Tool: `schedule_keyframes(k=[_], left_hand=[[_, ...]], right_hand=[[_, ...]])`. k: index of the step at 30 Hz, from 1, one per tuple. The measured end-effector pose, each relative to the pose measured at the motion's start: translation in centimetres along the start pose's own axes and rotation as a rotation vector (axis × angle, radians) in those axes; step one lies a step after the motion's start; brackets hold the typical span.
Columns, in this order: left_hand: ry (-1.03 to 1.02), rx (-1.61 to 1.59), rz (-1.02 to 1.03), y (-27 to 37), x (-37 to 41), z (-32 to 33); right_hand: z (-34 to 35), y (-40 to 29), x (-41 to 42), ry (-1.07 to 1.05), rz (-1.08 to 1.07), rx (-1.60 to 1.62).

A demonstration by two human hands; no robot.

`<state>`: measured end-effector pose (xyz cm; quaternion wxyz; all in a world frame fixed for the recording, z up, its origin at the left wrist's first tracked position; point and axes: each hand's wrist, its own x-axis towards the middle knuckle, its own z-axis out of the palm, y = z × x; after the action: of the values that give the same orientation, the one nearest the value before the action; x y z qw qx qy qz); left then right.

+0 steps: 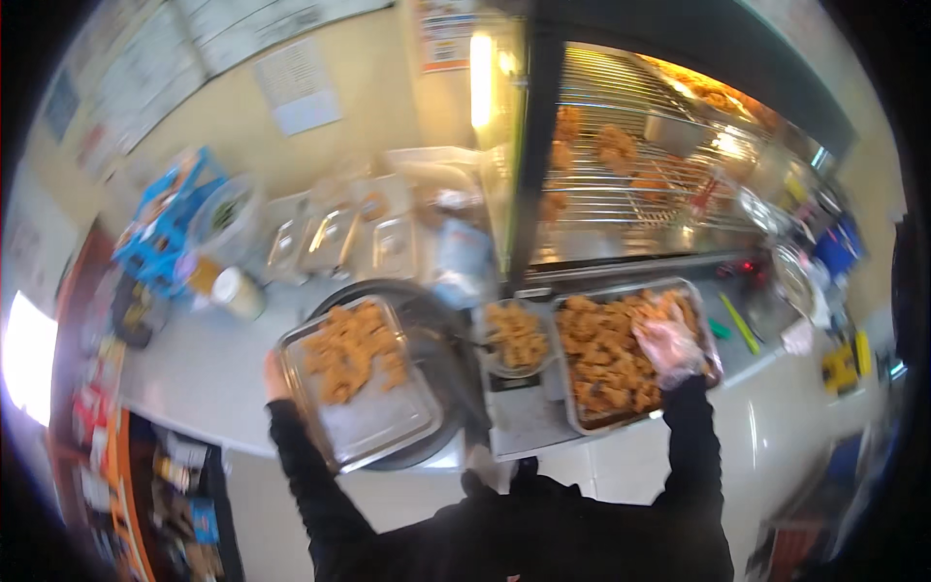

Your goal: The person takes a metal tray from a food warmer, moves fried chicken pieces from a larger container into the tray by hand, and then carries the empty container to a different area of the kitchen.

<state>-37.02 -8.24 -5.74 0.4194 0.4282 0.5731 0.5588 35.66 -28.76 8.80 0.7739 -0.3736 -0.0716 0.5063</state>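
My left hand (275,377) is at the left rim of a metal tray (378,429), its thumb side partly hidden by the rim. Fried chicken pieces (353,353) cover the far part of this tray, which sits over a large dark round pan (444,349). My right hand (668,343), in a clear plastic glove, reaches into a second metal tray (574,418) heaped with fried chicken (604,349). Its fingers touch the pieces at the right side; blur hides whether one is gripped. Between the trays, a bowl (516,372) holds more fried pieces (516,331).
A lit glass warming cabinet (618,174) with wire racks stands behind the right tray. Lidded metal containers (393,247), a blue basket (156,240) and a white-lidded jar (236,291) line the back left. A green-handled tool (740,324) lies right.
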Motion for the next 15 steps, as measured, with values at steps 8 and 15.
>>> schedule_keyframes(k=[8, 15], left_hand=[[0.184, 0.08, 0.048, 3.9, -3.8, 2.1], [0.141, -0.249, -0.097, 7.2, -4.6, 4.5]], right_hand=[[24.3, 12.3, -9.1, -0.789, 0.496, -0.427], [34.5, 33.5, -8.1, -1.364, -0.555, -1.609]])
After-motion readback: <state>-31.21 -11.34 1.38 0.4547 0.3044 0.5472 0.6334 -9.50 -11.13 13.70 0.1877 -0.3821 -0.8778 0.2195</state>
